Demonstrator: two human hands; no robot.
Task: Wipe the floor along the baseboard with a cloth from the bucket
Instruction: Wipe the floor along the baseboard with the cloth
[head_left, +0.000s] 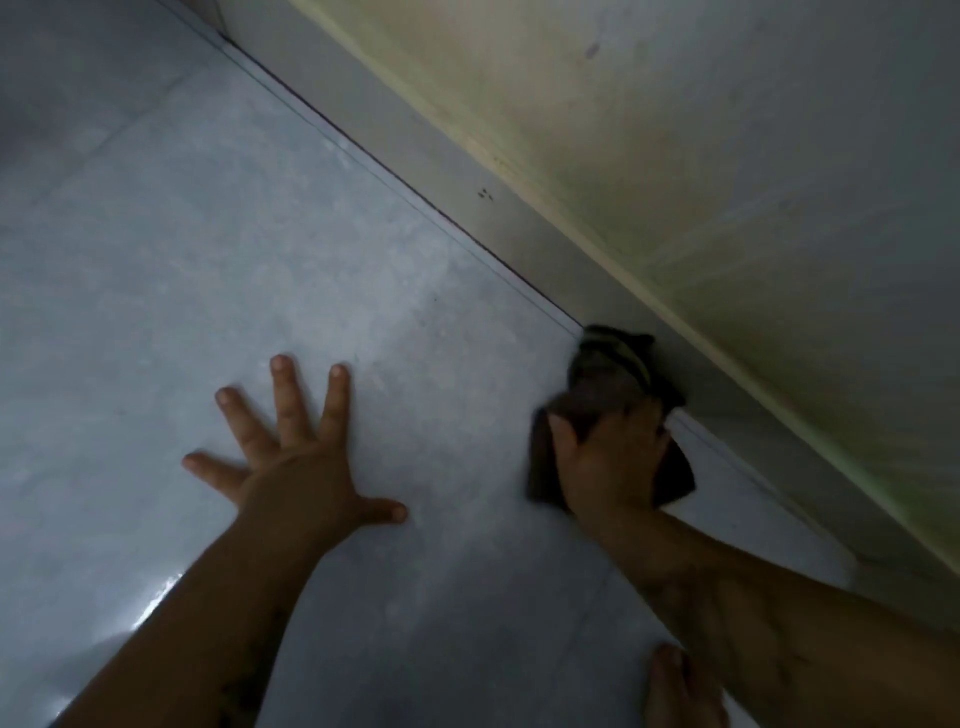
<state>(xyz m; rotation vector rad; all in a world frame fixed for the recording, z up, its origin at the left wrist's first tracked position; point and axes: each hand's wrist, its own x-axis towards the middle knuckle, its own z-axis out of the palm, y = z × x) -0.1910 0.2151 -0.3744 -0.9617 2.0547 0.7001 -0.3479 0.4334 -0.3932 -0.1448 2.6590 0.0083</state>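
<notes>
A dark, bunched cloth (610, 364) lies on the pale tiled floor (260, 234), pressed against the grey baseboard (467, 171) that runs diagonally from upper left to lower right. My right hand (608, 457) grips the cloth from above, with folds sticking out past the fingers and on both sides of the palm. My left hand (291, 447) rests flat on the floor to the left, fingers spread wide and holding nothing. No bucket is in view.
Above the baseboard rises a yellowish wall (727, 156). A bare foot (675, 686) shows at the bottom edge under my right forearm. A wet sheen (150, 608) glints on the floor by my left forearm.
</notes>
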